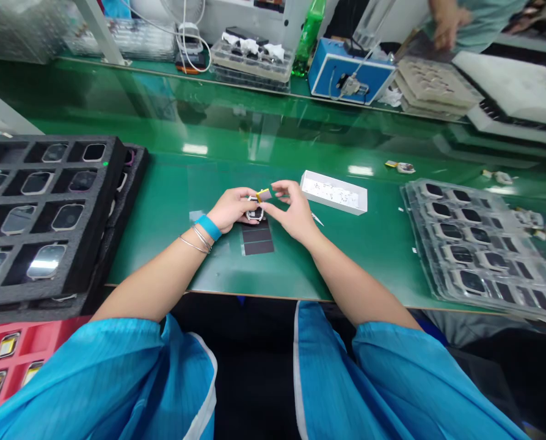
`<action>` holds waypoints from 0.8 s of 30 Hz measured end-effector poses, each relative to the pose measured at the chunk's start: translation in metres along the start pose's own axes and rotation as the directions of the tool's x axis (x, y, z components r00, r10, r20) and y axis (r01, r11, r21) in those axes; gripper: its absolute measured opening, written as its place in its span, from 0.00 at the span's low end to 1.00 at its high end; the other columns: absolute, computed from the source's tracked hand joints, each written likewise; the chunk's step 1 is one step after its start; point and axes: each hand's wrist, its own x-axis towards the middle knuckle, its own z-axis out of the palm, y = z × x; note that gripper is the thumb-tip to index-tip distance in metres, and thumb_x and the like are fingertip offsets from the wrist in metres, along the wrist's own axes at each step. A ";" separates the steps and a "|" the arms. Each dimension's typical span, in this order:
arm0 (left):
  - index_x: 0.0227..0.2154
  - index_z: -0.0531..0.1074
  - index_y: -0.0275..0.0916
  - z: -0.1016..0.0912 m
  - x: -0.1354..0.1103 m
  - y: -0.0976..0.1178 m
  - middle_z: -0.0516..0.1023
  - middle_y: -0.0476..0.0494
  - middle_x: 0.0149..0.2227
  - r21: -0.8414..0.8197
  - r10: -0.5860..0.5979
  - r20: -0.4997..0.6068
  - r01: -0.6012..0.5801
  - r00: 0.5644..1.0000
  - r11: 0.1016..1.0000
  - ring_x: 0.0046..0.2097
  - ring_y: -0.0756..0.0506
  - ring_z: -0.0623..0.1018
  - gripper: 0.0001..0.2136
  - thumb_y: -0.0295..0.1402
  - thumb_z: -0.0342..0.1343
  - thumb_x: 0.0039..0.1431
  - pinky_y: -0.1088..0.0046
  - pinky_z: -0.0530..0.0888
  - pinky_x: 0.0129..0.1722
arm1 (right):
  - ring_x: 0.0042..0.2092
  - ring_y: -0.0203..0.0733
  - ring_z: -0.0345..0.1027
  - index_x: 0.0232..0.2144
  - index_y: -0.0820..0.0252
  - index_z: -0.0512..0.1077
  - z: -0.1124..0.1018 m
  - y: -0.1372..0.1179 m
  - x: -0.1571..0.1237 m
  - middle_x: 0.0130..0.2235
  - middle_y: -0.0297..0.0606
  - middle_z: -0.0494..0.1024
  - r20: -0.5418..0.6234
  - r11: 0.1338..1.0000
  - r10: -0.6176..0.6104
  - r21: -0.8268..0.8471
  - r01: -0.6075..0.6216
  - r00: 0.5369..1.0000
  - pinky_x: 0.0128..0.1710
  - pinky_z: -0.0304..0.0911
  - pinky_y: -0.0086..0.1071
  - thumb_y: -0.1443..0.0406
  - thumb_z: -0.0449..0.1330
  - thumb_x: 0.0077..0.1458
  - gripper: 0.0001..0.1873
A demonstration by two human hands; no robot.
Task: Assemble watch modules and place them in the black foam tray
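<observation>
My left hand is closed around a small silver watch case held just above the green mat. My right hand pinches a small flat part with a yellow strip right over that case. Both hands meet at the middle of the table. Under them lies a dark sheet of rectangular pads. A blue band and thin bracelets sit on my left wrist.
A black foam tray of watch cases stands at the left, a clear blister tray of parts at the right. A white shallow box lies beyond my right hand. A red tray sits near left. Another person's hand works far right.
</observation>
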 end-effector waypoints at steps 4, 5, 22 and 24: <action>0.30 0.73 0.32 0.000 0.001 0.000 0.77 0.46 0.25 -0.021 -0.015 0.039 0.016 0.999 1.000 0.25 0.51 0.76 0.05 0.21 0.57 0.49 0.75 0.78 0.25 | 0.39 0.41 0.72 0.33 0.58 0.72 0.001 0.008 0.004 0.36 0.36 0.78 0.054 0.981 0.108 0.158 -0.116 0.993 0.42 0.67 0.36 0.56 0.62 0.54 0.12; 0.31 0.73 0.32 -0.001 0.001 0.000 0.78 0.45 0.26 -0.040 -0.019 0.054 0.021 0.998 0.999 0.26 0.50 0.77 0.05 0.22 0.57 0.49 0.74 0.79 0.26 | 0.38 0.40 0.72 0.32 0.58 0.72 0.001 0.008 0.004 0.35 0.35 0.79 0.027 0.985 0.103 0.140 -0.106 0.994 0.42 0.66 0.36 0.56 0.62 0.54 0.11; 0.34 0.76 0.33 -0.004 0.005 -0.005 0.78 0.45 0.29 -0.196 -0.083 0.130 0.108 0.988 0.975 0.30 0.50 0.78 0.11 0.20 0.56 0.47 0.70 0.80 0.35 | 0.39 0.45 0.71 0.34 0.52 0.77 0.005 -0.006 -0.004 0.36 0.35 0.82 0.066 0.919 -0.273 -0.278 0.280 0.960 0.59 0.54 0.50 0.62 0.57 0.60 0.08; 0.36 0.77 0.32 -0.007 0.006 -0.003 0.79 0.42 0.32 -0.306 -0.109 0.157 0.153 0.982 0.940 0.34 0.48 0.80 0.14 0.19 0.53 0.46 0.69 0.79 0.39 | 0.41 0.46 0.70 0.35 0.50 0.78 0.005 -0.005 -0.003 0.38 0.34 0.82 0.107 0.902 -0.289 -0.303 0.308 0.951 0.62 0.49 0.54 0.63 0.57 0.60 0.09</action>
